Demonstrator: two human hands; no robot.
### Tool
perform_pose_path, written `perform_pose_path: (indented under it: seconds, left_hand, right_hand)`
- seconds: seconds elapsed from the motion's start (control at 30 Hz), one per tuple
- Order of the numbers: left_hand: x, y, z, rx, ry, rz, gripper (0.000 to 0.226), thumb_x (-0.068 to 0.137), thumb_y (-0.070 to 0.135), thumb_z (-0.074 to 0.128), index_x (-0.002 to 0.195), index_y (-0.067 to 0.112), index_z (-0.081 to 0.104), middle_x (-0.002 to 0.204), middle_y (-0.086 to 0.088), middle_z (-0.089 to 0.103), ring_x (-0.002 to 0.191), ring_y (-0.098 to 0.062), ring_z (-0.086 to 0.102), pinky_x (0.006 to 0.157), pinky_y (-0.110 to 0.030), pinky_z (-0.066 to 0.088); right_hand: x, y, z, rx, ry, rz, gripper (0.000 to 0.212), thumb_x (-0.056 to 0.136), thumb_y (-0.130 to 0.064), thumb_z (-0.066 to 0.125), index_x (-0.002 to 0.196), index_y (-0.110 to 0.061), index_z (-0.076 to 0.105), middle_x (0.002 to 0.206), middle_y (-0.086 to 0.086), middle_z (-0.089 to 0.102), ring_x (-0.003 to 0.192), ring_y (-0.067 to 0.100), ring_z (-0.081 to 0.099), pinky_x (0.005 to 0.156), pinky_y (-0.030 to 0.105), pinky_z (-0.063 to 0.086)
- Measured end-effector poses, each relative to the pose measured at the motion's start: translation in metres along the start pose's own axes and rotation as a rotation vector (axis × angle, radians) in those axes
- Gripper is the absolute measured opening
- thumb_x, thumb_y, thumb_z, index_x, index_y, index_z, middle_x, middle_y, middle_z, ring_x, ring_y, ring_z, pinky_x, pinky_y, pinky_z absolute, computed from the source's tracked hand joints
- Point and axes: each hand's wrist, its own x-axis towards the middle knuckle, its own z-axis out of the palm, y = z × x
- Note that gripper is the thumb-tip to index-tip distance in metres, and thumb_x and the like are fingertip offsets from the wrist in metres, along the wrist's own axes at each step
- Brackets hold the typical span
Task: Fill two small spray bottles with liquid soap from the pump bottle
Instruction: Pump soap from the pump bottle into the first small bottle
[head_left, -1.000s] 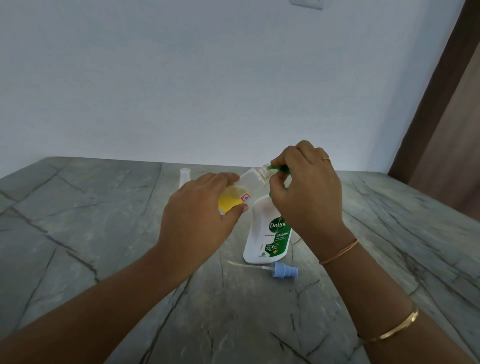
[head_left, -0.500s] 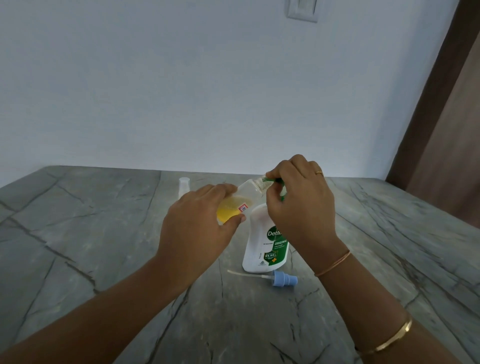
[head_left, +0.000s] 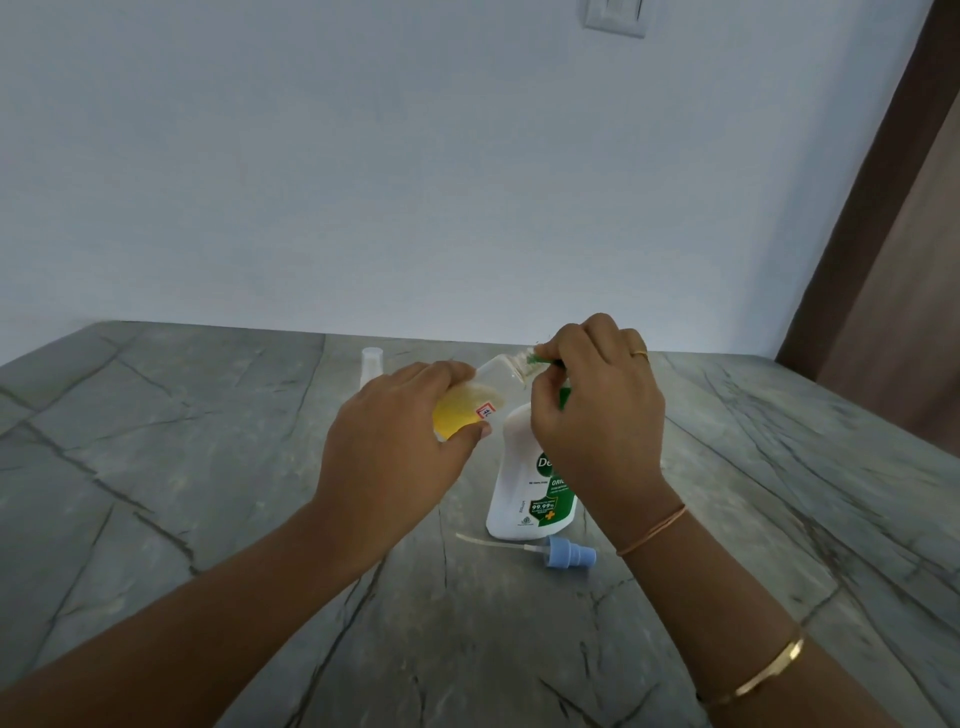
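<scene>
Left hand (head_left: 395, 441) grips a tilted spray bottle (head_left: 478, 400) holding yellow soap. Right hand (head_left: 597, 415) closes over the pump bottle (head_left: 524, 493) nozzle, apparently pressing it to the bottle's mouth

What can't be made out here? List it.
Head view only:
- Pump bottle: its pump head hidden under the right hand; label partly covered.
- Small spray bottle: base hidden by the left hand; sticker too small to read.
- Far bottle: mostly behind the left hand.

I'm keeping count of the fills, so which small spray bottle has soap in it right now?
The tilted bottle in the left hand, holding yellow liquid. The other small bottle stands behind that hand, looking clear.
</scene>
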Motion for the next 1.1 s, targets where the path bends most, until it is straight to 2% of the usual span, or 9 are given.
perform_pose_path:
  seconds: [0.1, 0.27, 0.5, 0.7, 0.93, 1.1]
  left_hand:
    - [-0.001, 0.000, 0.001, 0.003, 0.009, 0.006, 0.046, 0.077, 0.044, 0.066, 0.118, 0.026, 0.057, 0.113, 0.006, 0.065, 0.096, -0.017, 0.059, 0.080, -0.033, 0.046]
    - [-0.001, 0.002, 0.001, 0.002, 0.029, 0.015, 0.045, 0.077, 0.043, 0.066, 0.116, 0.024, 0.058, 0.112, 0.004, 0.066, 0.095, -0.019, 0.060, 0.079, -0.031, 0.044]
    - [0.000, 0.002, 0.001, -0.003, 0.026, 0.010, 0.046, 0.076, 0.045, 0.066, 0.117, 0.024, 0.058, 0.112, 0.006, 0.065, 0.095, -0.016, 0.060, 0.079, -0.028, 0.042]
    - [0.000, 0.000, 0.001, 0.004, 0.013, 0.011, 0.043, 0.077, 0.044, 0.065, 0.115, 0.024, 0.058, 0.110, 0.005, 0.066, 0.094, -0.017, 0.060, 0.079, -0.029, 0.043]
    - [-0.001, 0.002, 0.003, 0.005, 0.004, 0.008, 0.045, 0.078, 0.046, 0.063, 0.117, 0.024, 0.058, 0.113, 0.005, 0.065, 0.095, -0.016, 0.061, 0.079, -0.028, 0.041]
    - [-0.001, 0.003, 0.003, 0.002, 0.002, 0.002, 0.046, 0.078, 0.048, 0.062, 0.118, 0.025, 0.057, 0.114, 0.006, 0.064, 0.095, -0.014, 0.060, 0.079, -0.026, 0.040]
  right_hand:
    - [0.003, 0.000, -0.003, 0.003, -0.030, 0.002, 0.021, 0.075, -0.015, 0.040, 0.075, -0.009, 0.060, 0.075, 0.006, 0.056, 0.069, 0.024, 0.050, 0.051, 0.024, 0.030]
    - [0.012, 0.004, -0.011, 0.022, -0.069, -0.016, 0.012, 0.072, -0.007, 0.053, 0.078, -0.009, 0.063, 0.076, 0.005, 0.057, 0.070, 0.021, 0.051, 0.051, 0.024, 0.034]
    - [0.010, 0.004, -0.008, 0.016, -0.022, -0.018, 0.010, 0.072, -0.006, 0.052, 0.075, -0.007, 0.062, 0.074, 0.006, 0.056, 0.068, 0.023, 0.051, 0.050, 0.025, 0.034]
    - [0.002, -0.001, -0.001, 0.031, 0.013, 0.010, 0.024, 0.075, -0.017, 0.039, 0.073, -0.008, 0.061, 0.074, 0.006, 0.055, 0.069, 0.024, 0.051, 0.053, 0.022, 0.030]
    - [0.012, 0.001, -0.010, 0.027, -0.073, -0.002, 0.012, 0.071, -0.007, 0.053, 0.077, -0.009, 0.064, 0.075, 0.005, 0.057, 0.071, 0.023, 0.053, 0.049, 0.026, 0.035]
    - [0.016, 0.003, -0.013, 0.033, -0.100, -0.017, 0.011, 0.072, -0.006, 0.055, 0.078, -0.009, 0.064, 0.075, 0.006, 0.057, 0.071, 0.024, 0.053, 0.049, 0.020, 0.030]
